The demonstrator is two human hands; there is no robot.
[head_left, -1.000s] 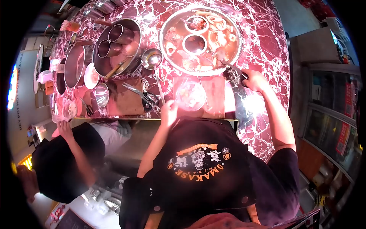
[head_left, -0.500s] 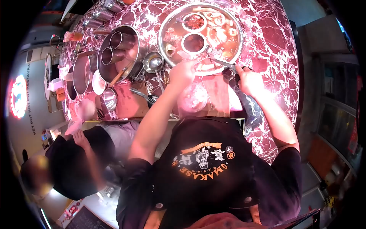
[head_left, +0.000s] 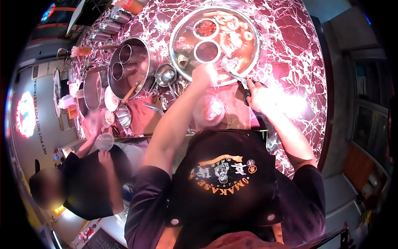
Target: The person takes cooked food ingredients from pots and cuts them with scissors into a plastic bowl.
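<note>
A large round pan (head_left: 175,31) of broth and food pieces stands on the marbled counter, with a cup of red sauce (head_left: 206,28) and a cup of dark liquid (head_left: 207,51) inside. My right hand (head_left: 258,96) is closed on black-handled scissors (head_left: 239,79), whose blades reach over the pan's near rim. Beside the blades, at that same rim, my left hand (head_left: 205,74) has its fingers drawn together; glare hides what they hold. A clear bowl with pale pieces (head_left: 210,109) sits below my left hand, near my apron.
Left of the pan are a ladle (head_left: 166,75), a deep pot holding metal cups (head_left: 145,46), another pot (head_left: 93,90) and a small metal bowl (head_left: 124,116). Further left, a co-worker (head_left: 95,182) holds a clear bowl (head_left: 104,141). Metal canisters (head_left: 110,26) stand at the back left.
Over the last second my left hand has moved from beside the clear bowl up to the pan's rim. The scissors have shifted left and down. The co-worker's hands have moved.
</note>
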